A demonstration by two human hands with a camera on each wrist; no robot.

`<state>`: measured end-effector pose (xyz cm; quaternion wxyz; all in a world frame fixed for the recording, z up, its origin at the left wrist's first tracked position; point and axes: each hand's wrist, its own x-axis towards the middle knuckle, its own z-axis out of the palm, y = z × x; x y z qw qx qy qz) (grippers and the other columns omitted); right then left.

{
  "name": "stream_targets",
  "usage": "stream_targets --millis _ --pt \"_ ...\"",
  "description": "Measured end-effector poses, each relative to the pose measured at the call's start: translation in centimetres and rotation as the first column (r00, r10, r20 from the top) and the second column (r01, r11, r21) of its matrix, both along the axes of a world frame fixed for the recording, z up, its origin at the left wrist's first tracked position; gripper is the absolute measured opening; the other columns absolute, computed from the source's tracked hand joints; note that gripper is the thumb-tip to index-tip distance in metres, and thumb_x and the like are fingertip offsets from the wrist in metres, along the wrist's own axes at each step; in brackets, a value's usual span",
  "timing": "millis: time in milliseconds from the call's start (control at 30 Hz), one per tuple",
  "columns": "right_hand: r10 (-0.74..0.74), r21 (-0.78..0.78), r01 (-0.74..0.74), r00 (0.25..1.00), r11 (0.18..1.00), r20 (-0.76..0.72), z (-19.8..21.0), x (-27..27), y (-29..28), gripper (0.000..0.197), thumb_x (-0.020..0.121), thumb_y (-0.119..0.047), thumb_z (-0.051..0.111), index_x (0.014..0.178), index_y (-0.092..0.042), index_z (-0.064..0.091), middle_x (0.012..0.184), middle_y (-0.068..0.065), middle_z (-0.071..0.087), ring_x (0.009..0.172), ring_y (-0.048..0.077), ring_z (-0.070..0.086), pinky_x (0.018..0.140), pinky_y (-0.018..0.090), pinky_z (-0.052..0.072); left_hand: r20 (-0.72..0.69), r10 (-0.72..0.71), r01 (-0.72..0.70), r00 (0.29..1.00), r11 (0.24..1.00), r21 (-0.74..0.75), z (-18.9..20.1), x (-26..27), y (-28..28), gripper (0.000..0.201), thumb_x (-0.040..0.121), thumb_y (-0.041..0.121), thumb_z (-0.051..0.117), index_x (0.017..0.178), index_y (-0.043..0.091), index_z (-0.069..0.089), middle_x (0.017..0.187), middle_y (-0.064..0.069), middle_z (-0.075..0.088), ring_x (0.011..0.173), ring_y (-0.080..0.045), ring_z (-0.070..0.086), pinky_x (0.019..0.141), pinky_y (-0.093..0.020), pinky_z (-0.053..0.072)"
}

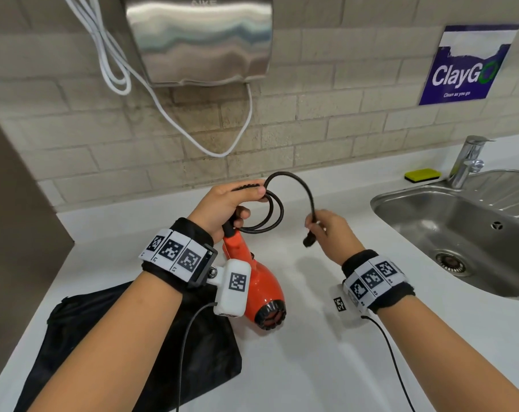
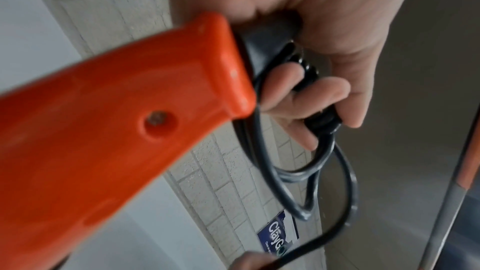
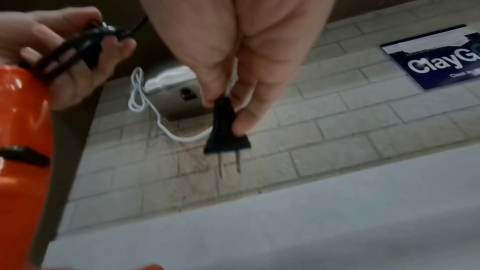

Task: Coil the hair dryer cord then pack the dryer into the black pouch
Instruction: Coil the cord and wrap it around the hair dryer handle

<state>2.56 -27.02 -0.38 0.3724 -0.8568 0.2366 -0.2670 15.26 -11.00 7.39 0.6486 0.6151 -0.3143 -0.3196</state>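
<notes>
An orange hair dryer (image 1: 259,285) hangs nozzle-down over the white counter, its handle (image 2: 116,130) close to my left wrist camera. My left hand (image 1: 228,205) grips several loops of the black cord (image 1: 267,215) at the handle's end, fingers curled round the coils (image 2: 309,81). A free arc of cord (image 1: 293,181) runs right to my right hand (image 1: 326,227), which pinches the cord just above the black two-pin plug (image 3: 226,130). The black pouch (image 1: 127,346) lies flat on the counter under my left forearm.
A steel sink (image 1: 460,227) with a tap (image 1: 467,160) and a yellow sponge (image 1: 423,174) lies at the right. A steel hand dryer (image 1: 198,40) with a hanging white cable (image 1: 163,108) is on the tiled wall, beside a blue ClayGo sign (image 1: 472,65).
</notes>
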Motion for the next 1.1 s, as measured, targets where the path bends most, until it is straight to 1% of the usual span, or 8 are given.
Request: stream_targets --millis 133,300,600,733,800,900,1000,1100 --pt "-0.048 0.042 0.034 0.906 0.999 0.421 2.9 0.3 1.8 0.019 0.091 0.003 0.042 0.081 -0.011 0.05 0.075 0.004 0.053 0.059 -0.003 0.056 0.066 0.015 0.045 0.045 -0.059 0.057 0.997 0.998 0.041 0.0 0.1 0.1 0.017 0.082 0.01 0.062 0.095 0.021 0.065 0.064 0.009 0.07 0.039 -0.002 0.042 0.038 -0.013 0.033" --pt "0.082 0.043 -0.14 0.772 0.989 0.63 6.9 0.3 4.7 0.024 0.088 -0.004 0.041 0.075 -0.022 0.048 0.064 -0.014 0.054 0.058 -0.004 0.055 0.062 0.013 0.046 0.105 -0.109 0.099 0.988 0.991 0.096 0.1 0.1 0.0 0.012 0.081 0.011 0.064 0.087 0.02 0.068 0.065 0.007 0.07 0.039 -0.003 0.041 0.039 -0.014 0.034" --pt "0.173 0.131 -0.306 0.786 0.943 0.594 5.5 0.7 5.9 0.015 0.08 -0.007 0.053 0.076 -0.021 0.055 0.073 -0.001 0.055 0.074 0.021 0.059 0.066 0.021 0.055 0.081 0.029 -0.031 0.996 0.999 0.027 -0.4 0.6 -0.2 0.007 0.083 0.021 0.062 0.083 0.019 0.069 0.074 0.004 0.069 0.057 -0.004 0.058 0.058 -0.019 0.047" --pt "0.177 0.078 -0.258 0.823 0.963 0.54 4.6 1.1 6.4 0.025 0.078 0.005 0.064 0.072 -0.019 0.057 0.074 -0.002 0.056 0.075 0.014 0.058 0.067 0.018 0.053 0.049 0.036 -0.037 0.998 0.999 0.023 -0.4 0.1 -0.3 0.006 0.082 0.017 0.064 0.086 0.018 0.068 0.075 0.005 0.066 0.045 -0.002 0.047 0.038 -0.013 0.03" --pt "0.173 -0.091 -0.147 0.851 0.985 0.496 4.2 1.2 6.7 0.016 0.076 0.004 0.066 0.072 -0.011 0.06 0.073 -0.006 0.052 0.07 0.0 0.054 0.067 0.011 0.049 0.034 0.036 -0.036 0.999 0.999 0.015 -0.3 -0.2 -0.4 0.009 0.081 0.015 0.065 0.088 0.018 0.068 0.074 0.006 0.065 0.039 -0.002 0.033 0.034 -0.013 0.024" --pt "0.121 -0.257 0.002 0.878 0.966 0.463 3.6 1.8 7.1 0.016 0.076 0.002 0.065 0.072 -0.008 0.054 0.071 -0.009 0.041 0.066 0.001 0.045 0.067 0.011 0.041 0.027 0.009 -0.009 1.0 1.0 0.001 -0.2 -0.5 -0.5 0.012 0.082 0.012 0.064 0.091 0.018 0.068 0.076 0.004 0.066 0.037 -0.001 0.028 0.033 -0.013 0.022" --pt "0.021 -0.19 0.069 0.899 0.979 0.437 3.5 2.6 6.8 0.029 0.076 0.002 0.062 0.08 -0.015 0.04 0.078 -0.008 0.041 0.074 0.012 0.043 0.066 0.016 0.039 0.038 -0.018 0.017 0.999 1.0 0.017 -0.3 -0.8 -0.7 0.014 0.082 0.01 0.062 0.094 0.014 0.067 0.079 -0.002 0.062 0.034 -0.001 0.027 0.033 -0.013 0.021" --pt "0.062 -0.024 -0.057 0.905 0.998 0.42 3.8 3.4 6.3 0.029 0.079 0.011 0.048 0.091 -0.011 0.033 0.083 0.009 0.053 0.075 0.021 0.054 0.063 0.024 0.044 0.045 -0.03 0.029 0.999 0.999 0.024 -0.3 -1.2 -0.9 0.021 0.084 0.01 0.06 0.104 0.008 0.066 0.076 -0.002 0.06 0.034 -0.001 0.027 0.033 -0.013 0.021"
